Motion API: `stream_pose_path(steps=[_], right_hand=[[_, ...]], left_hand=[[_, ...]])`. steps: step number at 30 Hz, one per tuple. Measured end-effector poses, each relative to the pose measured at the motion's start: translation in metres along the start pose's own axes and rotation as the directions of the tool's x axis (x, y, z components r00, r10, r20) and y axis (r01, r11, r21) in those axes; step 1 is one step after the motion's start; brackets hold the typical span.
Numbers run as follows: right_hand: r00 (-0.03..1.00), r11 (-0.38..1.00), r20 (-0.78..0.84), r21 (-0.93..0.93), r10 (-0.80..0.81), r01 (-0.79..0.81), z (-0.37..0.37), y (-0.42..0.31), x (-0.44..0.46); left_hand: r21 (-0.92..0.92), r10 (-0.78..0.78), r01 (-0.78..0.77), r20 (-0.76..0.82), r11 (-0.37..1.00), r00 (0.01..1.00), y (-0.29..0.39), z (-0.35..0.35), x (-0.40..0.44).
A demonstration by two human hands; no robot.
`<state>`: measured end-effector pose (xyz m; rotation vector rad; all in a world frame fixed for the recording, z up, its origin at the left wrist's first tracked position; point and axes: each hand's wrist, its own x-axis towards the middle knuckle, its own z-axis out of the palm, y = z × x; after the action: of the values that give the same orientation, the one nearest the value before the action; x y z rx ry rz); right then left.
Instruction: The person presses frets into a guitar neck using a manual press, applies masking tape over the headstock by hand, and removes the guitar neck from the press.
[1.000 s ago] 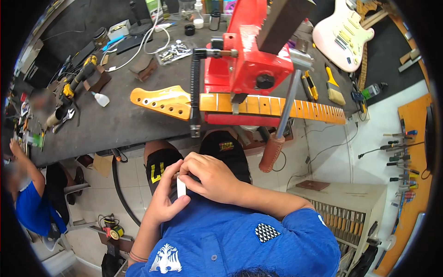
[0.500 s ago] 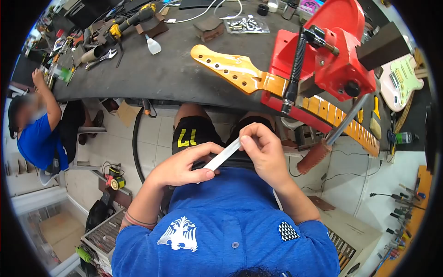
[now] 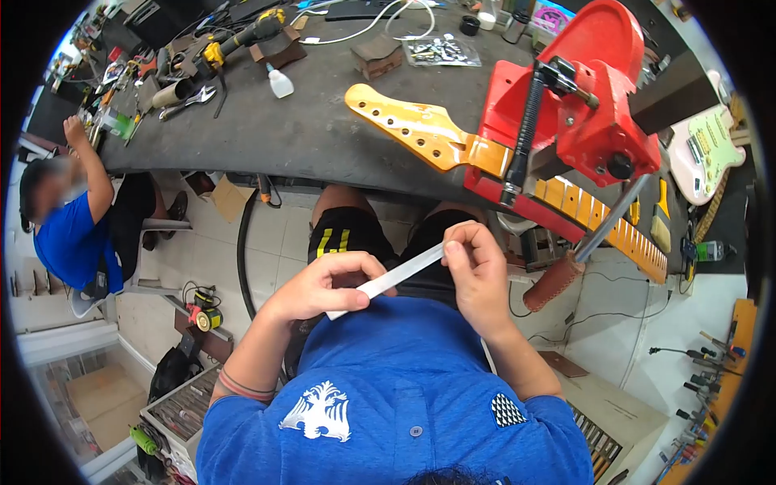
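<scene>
A flat, narrow white strip slants upward to the right in front of my waist; its material I cannot make out. My left hand grips its lower end between thumb and fingers. At the upper end, my right hand pinches the tip. Beyond my hands, a guitar neck with a glossy amber headstock lies at the bench edge, its fretted part running under a red vise. A rod with a brown wrapped handle slopes down from the vise.
On the dark bench are a white squeeze bottle, a brown block, a bag of small parts and a yellow drill. A pale guitar body stands right. A person in blue sits at left.
The white strip shows more of its length, its lower end now extending past my left thumb. My right hand has shifted slightly right and the hands are a little farther apart.
</scene>
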<state>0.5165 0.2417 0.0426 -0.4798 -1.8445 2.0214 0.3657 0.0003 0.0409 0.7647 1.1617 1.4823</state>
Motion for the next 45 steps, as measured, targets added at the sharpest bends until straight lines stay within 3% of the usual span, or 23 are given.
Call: stream_pose_path(steps=[2, 4, 7, 10, 13, 14, 16, 18, 23, 30, 34, 39, 42, 45], right_hand=[[0.999, 0.996, 0.016, -0.073, -0.045, 0.046, -0.002, 0.004, -0.004], [0.995, 0.987, 0.018, -0.129, -0.093, 0.095, -0.003, 0.004, -0.005], [0.994, 0.969, 0.010, -0.220, -0.110, 0.110, -0.007, 0.008, -0.005], [0.997, 0.972, -0.067, -0.231, 0.028, -0.043, -0.006, 0.011, -0.008], [0.987, 0.879, -0.093, -0.470, -0.131, 0.072, -0.005, 0.012, -0.014], [0.994, 0.854, 0.015, -0.511, -0.106, 0.099, -0.005, 0.004, -0.015], [0.867, 0.625, 0.341, -0.601, -0.364, 0.499, 0.008, -0.007, -0.008], [0.808, 0.535, 0.495, -0.609, -0.321, 0.585, 0.024, -0.019, -0.003], [0.773, 0.531, 0.530, -0.568, -0.349, 0.629, 0.034, -0.006, 0.006], [0.760, 0.606, 0.552, -0.488, -0.344, 0.628, 0.027, -0.003, 0.009], [0.743, 0.577, 0.514, -0.477, -0.429, 0.663, 0.024, -0.006, 0.007], [0.677, 0.499, 0.457, -0.458, -0.577, 0.735, 0.031, -0.010, 0.001], [0.648, 0.471, 0.420, -0.454, -0.635, 0.756, 0.029, -0.009, -0.004], [0.661, 0.508, 0.399, -0.428, -0.636, 0.747, 0.022, -0.018, -0.004]], left_hand=[[0.043, -0.224, 0.234, -0.167, 0.971, 0.960, 0.007, 0.005, 0.004], [0.183, -0.268, 0.320, -0.258, 0.930, 0.928, 0.004, -0.002, 0.006], [0.314, -0.065, 0.164, -0.302, 0.935, 0.951, 0.008, -0.007, 0.009], [0.476, -0.086, 0.237, -0.317, 0.847, 0.944, 0.028, 0.001, 0.011], [0.892, 0.123, 0.191, -0.262, 0.410, 0.957, 0.042, 0.005, 0.014], [0.917, 0.135, 0.178, -0.239, 0.356, 0.962, 0.047, 0.009, 0.015], [0.958, 0.146, 0.147, -0.187, 0.247, 0.972, 0.055, 0.020, 0.017], [0.972, 0.140, 0.117, -0.147, 0.204, 0.979, 0.063, 0.031, 0.022], [0.986, 0.121, 0.089, -0.106, 0.138, 0.987, 0.075, 0.039, 0.022], [0.966, 0.140, 0.058, -0.095, 0.252, 0.986, 0.071, 0.039, 0.024], [0.821, 0.100, 0.081, -0.166, 0.565, 0.981, 0.067, 0.029, 0.024], [0.636, -0.003, 0.123, -0.186, 0.761, 0.982, 0.077, 0.020, 0.020], [0.563, 0.004, 0.153, -0.269, 0.812, 0.963, 0.079, 0.017, 0.018], [0.588, 0.175, 0.215, -0.534, 0.780, 0.827, 0.100, -0.009, 0.009]])
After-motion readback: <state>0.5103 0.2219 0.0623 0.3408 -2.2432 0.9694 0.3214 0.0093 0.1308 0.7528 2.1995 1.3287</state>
